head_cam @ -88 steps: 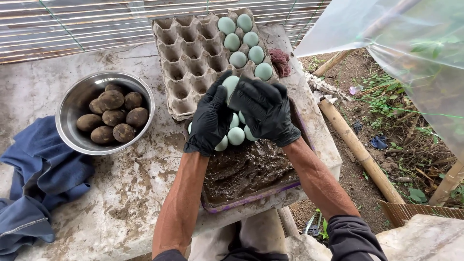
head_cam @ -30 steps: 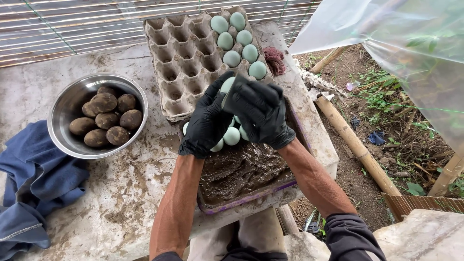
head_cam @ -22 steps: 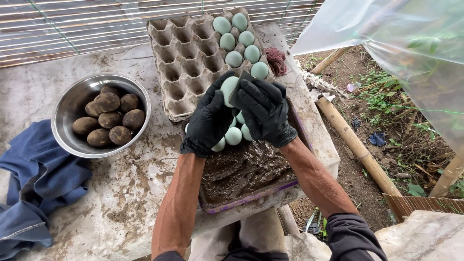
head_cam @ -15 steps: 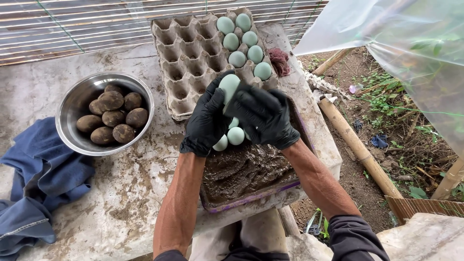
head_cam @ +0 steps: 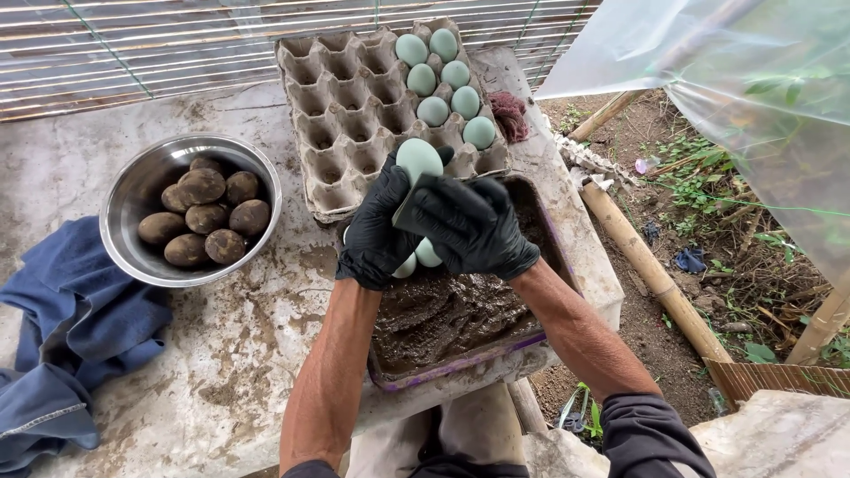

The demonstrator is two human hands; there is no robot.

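My left hand (head_cam: 382,228), in a black glove, holds a pale green egg (head_cam: 418,159) upright above a purple-rimmed tray of dark mud (head_cam: 452,310). My right hand (head_cam: 469,226), also gloved in black, presses a small dark scrap (head_cam: 409,196) against the lower side of that egg. More pale green eggs (head_cam: 426,254) lie on the mud under my hands, partly hidden. Behind them a grey cardboard egg carton (head_cam: 350,106) keeps several green eggs (head_cam: 447,80) in its right-hand cups.
A steel bowl (head_cam: 142,186) of mud-coated eggs (head_cam: 199,217) stands at the left on the muddy stone slab (head_cam: 221,372). A blue cloth (head_cam: 62,345) lies at the slab's left edge. Bamboo poles (head_cam: 655,274), plastic sheeting and weedy ground lie to the right.
The scrap in my right hand has slid down the egg from its upper side to its lower side. The egg's top now shows fully. The camera shifted slightly.
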